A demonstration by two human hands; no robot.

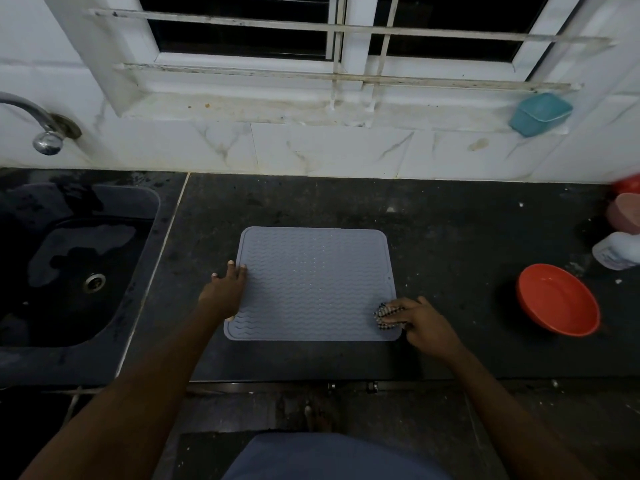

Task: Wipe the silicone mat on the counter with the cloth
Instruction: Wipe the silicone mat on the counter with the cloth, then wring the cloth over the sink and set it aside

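A grey silicone mat with a wavy ribbed surface lies flat on the dark counter. My left hand rests palm down on the mat's left edge, fingers spread, holding nothing. My right hand is at the mat's near right corner, closed on a bunched checked cloth that presses against the mat.
A dark sink with a drain sits to the left under a metal tap. An orange bowl stands to the right, with a white bottle and pink containers behind it. A teal box sits on the window sill.
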